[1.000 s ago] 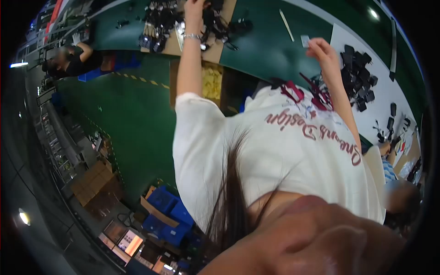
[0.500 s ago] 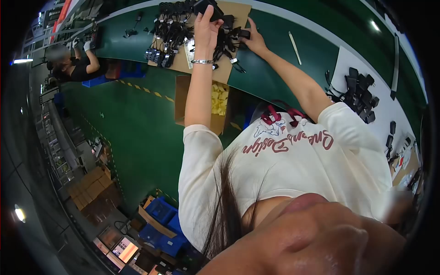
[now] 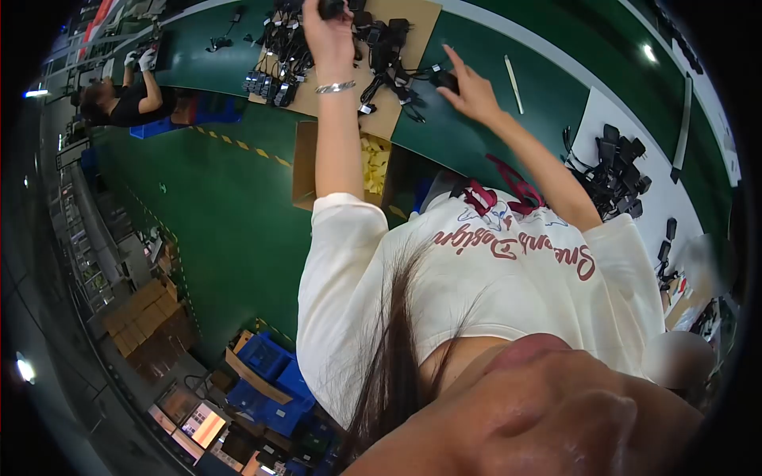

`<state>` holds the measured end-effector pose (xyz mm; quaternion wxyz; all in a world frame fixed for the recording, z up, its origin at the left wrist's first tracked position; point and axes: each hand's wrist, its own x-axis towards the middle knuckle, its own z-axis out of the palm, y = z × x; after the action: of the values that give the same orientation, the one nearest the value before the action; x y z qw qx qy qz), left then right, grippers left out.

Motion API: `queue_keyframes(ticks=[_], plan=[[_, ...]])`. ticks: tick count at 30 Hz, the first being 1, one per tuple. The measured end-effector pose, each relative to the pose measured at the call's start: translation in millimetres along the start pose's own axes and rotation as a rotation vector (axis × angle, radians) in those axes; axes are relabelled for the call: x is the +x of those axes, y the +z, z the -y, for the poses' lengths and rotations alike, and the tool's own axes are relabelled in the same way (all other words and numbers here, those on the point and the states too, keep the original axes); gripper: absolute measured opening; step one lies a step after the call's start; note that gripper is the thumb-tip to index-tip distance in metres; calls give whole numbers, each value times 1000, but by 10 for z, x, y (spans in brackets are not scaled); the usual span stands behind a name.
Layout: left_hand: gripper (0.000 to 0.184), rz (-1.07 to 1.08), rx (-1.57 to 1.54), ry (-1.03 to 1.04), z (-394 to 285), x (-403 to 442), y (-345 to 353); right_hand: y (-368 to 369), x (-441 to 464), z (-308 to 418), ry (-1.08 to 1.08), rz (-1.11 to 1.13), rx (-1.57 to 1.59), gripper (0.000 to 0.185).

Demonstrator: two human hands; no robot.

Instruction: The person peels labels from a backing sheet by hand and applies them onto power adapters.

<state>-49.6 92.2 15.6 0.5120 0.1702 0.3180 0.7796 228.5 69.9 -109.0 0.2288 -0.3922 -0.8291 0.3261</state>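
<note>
My left hand (image 3: 329, 36), with a bracelet at its wrist, is raised at the top edge with its fingers curled round a black power adapter (image 3: 332, 9), partly cut off by the frame. My right hand (image 3: 474, 89) is over the green table with thumb and forefinger spread wide. Between them sits another small black power adapter (image 3: 446, 78), with a cable running left from it. Left of this hand, several black adapters with cables (image 3: 387, 44) lie tangled on a brown cardboard sheet (image 3: 417, 24). More bundled cables and adapters (image 3: 278, 59) lie on its left part.
A pale stick (image 3: 513, 83) lies on the green table (image 3: 484, 51). Black adapters (image 3: 619, 170) are heaped on a white surface to the right. Below the table edge stands a cardboard box (image 3: 305, 163) with yellow pieces. A co-worker (image 3: 131, 103) in gloves works at far left.
My left hand has moved up and left with its adapter. My right hand has moved right and nearer to me, and the small adapter has come along with it, away from the pile.
</note>
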Motion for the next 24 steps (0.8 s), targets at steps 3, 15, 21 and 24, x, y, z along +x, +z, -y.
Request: queue_keyframes(ticks=[3, 15, 21, 24], plan=[[41, 232, -47, -43, -392, -505, 494, 53, 6, -408, 98, 78, -73, 97], [61, 346, -424, -529, 350, -1905, 1300, -768, 359, -58, 15, -283, 207, 53], [64, 193, -92, -421, 903, -2197, 1590, -2140, -1054, 1054, 246, -145, 1166, 25], [65, 230, -69, -432, 1191, -2289, 1660, -2224, -1268, 1064, 233, -184, 1016, 24]])
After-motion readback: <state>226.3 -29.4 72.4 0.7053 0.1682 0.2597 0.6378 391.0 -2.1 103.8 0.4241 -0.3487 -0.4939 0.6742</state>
